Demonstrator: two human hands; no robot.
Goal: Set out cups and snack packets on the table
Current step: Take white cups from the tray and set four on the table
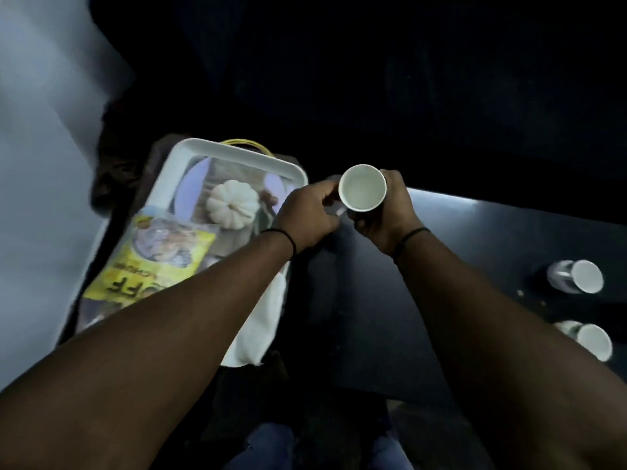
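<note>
A white paper cup (362, 187) is held upright over the dark table's (481, 232) left end. My right hand (386, 215) grips it round the side from below. My left hand (310, 215) pinches the cup's lower part with curled fingers. Two more white cups (576, 277) (590, 340) stand on the table at the right. A white tray (176, 171) with a printed pumpkin picture sits at the left, under my left forearm. On it lies a yellow snack packet (152, 262).
A pale wall or floor fills the left side. The far side of the scene is dark. A white cloth (261, 330) hangs at the tray's near right corner. My blue-jeaned knees (271, 446) show at the bottom.
</note>
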